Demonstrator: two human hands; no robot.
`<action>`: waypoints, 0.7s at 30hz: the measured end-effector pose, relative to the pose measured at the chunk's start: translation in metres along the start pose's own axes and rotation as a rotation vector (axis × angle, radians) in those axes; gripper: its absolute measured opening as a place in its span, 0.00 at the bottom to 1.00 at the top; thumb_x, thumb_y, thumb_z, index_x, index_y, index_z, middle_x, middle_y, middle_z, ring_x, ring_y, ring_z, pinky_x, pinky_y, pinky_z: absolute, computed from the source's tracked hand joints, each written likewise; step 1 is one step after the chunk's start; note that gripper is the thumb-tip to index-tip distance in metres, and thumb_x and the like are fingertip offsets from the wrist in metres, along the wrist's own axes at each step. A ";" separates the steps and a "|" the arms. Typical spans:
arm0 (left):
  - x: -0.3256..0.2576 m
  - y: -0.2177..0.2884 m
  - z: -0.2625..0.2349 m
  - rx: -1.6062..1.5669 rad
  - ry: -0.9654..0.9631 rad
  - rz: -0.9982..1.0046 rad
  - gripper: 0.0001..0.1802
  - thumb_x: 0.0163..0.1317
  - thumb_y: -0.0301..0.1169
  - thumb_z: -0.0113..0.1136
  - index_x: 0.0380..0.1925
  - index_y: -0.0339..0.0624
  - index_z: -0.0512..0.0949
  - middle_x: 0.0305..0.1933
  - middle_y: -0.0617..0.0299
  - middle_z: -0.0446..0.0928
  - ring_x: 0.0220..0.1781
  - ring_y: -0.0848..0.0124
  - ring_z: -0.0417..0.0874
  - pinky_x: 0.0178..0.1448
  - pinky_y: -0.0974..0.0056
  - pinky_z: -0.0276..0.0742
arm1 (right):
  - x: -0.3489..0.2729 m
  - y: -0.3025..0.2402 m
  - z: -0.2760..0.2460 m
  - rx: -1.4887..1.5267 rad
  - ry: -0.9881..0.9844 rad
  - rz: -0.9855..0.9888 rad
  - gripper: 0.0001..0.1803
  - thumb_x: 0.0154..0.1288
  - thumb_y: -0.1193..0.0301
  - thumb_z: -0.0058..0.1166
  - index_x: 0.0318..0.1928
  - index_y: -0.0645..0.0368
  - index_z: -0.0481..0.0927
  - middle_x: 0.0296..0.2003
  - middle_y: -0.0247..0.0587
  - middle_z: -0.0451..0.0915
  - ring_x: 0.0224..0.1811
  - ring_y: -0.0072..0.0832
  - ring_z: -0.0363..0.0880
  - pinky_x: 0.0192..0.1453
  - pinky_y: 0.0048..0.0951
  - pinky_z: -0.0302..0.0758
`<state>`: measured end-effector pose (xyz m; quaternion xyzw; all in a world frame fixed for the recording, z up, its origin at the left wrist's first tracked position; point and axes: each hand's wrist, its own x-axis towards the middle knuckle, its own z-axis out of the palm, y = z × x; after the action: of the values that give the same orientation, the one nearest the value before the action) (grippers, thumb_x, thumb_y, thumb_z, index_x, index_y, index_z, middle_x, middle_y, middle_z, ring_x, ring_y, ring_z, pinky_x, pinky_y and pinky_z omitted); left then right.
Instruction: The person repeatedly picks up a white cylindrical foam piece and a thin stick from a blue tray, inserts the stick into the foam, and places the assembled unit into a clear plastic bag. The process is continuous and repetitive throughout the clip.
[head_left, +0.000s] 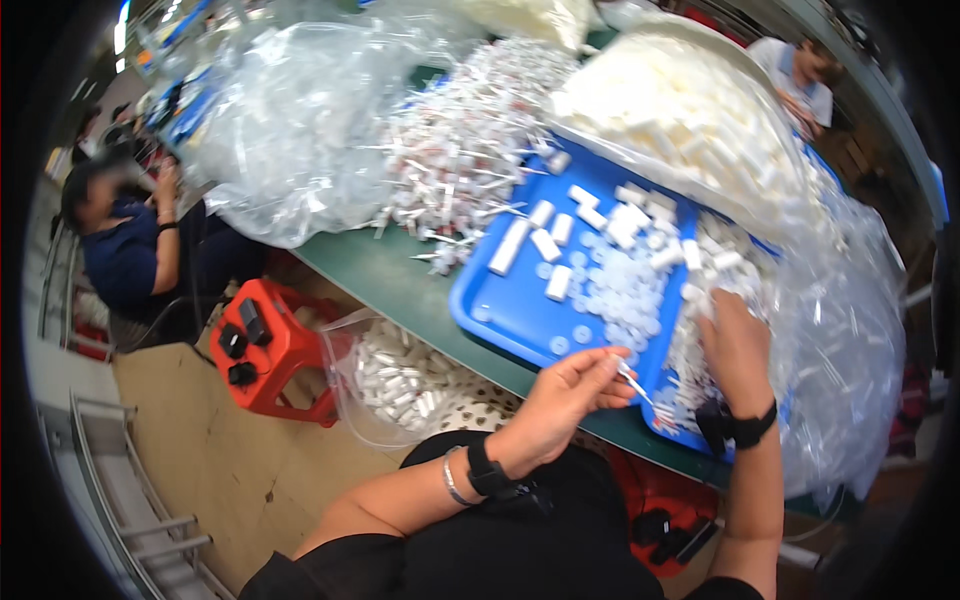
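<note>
Left hand (560,400) pinching thin white tube (634,385)

Place: this was a small factory assembly room.
Bench: a long green table (380,275) ran between seated workers.
Stock: clear bags (290,130) held small white plastic parts in bulk; more lay loose in a heap (460,140).
Tray: a blue tray (510,310) carried caps and tubes.
Seating: a red stool (275,350) stood on the floor.
</note>
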<state>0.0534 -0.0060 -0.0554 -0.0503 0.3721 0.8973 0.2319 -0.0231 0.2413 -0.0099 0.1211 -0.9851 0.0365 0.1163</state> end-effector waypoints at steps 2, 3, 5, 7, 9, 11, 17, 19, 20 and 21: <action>-0.001 0.002 -0.003 0.008 -0.004 0.006 0.23 0.78 0.39 0.51 0.62 0.32 0.72 0.52 0.55 0.82 0.50 0.72 0.84 0.56 0.67 0.81 | -0.002 -0.012 -0.007 0.110 0.092 0.007 0.16 0.66 0.72 0.57 0.53 0.63 0.78 0.42 0.55 0.81 0.42 0.53 0.81 0.43 0.46 0.77; -0.001 0.004 -0.004 0.014 -0.022 0.027 0.23 0.78 0.39 0.51 0.63 0.33 0.72 0.53 0.55 0.82 0.50 0.72 0.84 0.57 0.67 0.81 | -0.004 -0.017 -0.014 0.160 0.131 0.019 0.15 0.68 0.74 0.56 0.54 0.63 0.78 0.42 0.55 0.80 0.42 0.53 0.81 0.44 0.44 0.76; -0.002 0.009 -0.003 0.027 -0.066 0.057 0.23 0.78 0.40 0.51 0.63 0.34 0.73 0.55 0.54 0.81 0.52 0.72 0.84 0.57 0.67 0.80 | -0.011 -0.028 -0.028 0.332 0.098 -0.051 0.14 0.69 0.75 0.54 0.53 0.66 0.78 0.42 0.54 0.80 0.42 0.53 0.81 0.45 0.43 0.76; -0.004 0.012 0.001 0.062 -0.129 0.123 0.22 0.79 0.40 0.50 0.62 0.36 0.74 0.59 0.55 0.79 0.57 0.72 0.81 0.60 0.66 0.79 | -0.024 -0.048 -0.042 0.512 0.044 -0.114 0.11 0.70 0.78 0.52 0.51 0.68 0.79 0.41 0.53 0.80 0.41 0.51 0.80 0.46 0.40 0.75; -0.003 0.010 0.007 0.086 -0.168 0.163 0.21 0.79 0.39 0.50 0.62 0.36 0.74 0.60 0.57 0.79 0.59 0.73 0.80 0.61 0.66 0.78 | -0.038 -0.067 -0.055 0.638 -0.159 -0.074 0.12 0.68 0.79 0.55 0.51 0.67 0.80 0.37 0.50 0.81 0.38 0.42 0.82 0.44 0.37 0.76; -0.004 0.005 0.009 0.124 -0.201 0.161 0.19 0.79 0.36 0.50 0.61 0.36 0.75 0.60 0.60 0.78 0.57 0.76 0.79 0.61 0.67 0.78 | -0.052 -0.071 -0.049 0.770 -0.224 0.027 0.11 0.69 0.78 0.55 0.50 0.68 0.80 0.36 0.48 0.82 0.35 0.34 0.83 0.41 0.32 0.77; -0.011 0.004 0.007 0.194 -0.199 0.146 0.18 0.78 0.35 0.53 0.59 0.35 0.76 0.49 0.63 0.81 0.47 0.78 0.80 0.55 0.70 0.79 | -0.063 -0.071 -0.041 1.390 -0.458 0.445 0.11 0.75 0.76 0.52 0.50 0.72 0.80 0.36 0.43 0.85 0.30 0.23 0.84 0.35 0.22 0.82; -0.016 0.003 0.006 0.160 -0.153 0.110 0.17 0.77 0.35 0.54 0.57 0.35 0.77 0.47 0.63 0.82 0.46 0.78 0.81 0.53 0.70 0.79 | -0.063 -0.072 -0.038 1.391 -0.562 0.494 0.11 0.74 0.77 0.52 0.51 0.70 0.79 0.37 0.43 0.85 0.31 0.23 0.84 0.36 0.23 0.82; -0.019 0.001 0.003 0.149 -0.118 0.092 0.16 0.77 0.34 0.54 0.57 0.35 0.78 0.47 0.63 0.82 0.45 0.78 0.81 0.53 0.70 0.79 | -0.068 -0.075 -0.031 1.385 -0.527 0.432 0.10 0.75 0.76 0.51 0.51 0.70 0.78 0.38 0.43 0.85 0.32 0.23 0.85 0.36 0.23 0.82; -0.017 0.004 0.001 0.151 -0.094 0.075 0.16 0.77 0.34 0.55 0.57 0.36 0.78 0.46 0.63 0.82 0.44 0.78 0.80 0.52 0.70 0.79 | -0.070 -0.079 -0.027 1.379 -0.477 0.366 0.10 0.76 0.76 0.50 0.51 0.69 0.77 0.38 0.44 0.85 0.32 0.23 0.85 0.36 0.22 0.82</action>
<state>0.0671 -0.0143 -0.0477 0.0236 0.4289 0.8762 0.2184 0.0682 0.1840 0.0034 0.0054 -0.7418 0.6367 -0.2105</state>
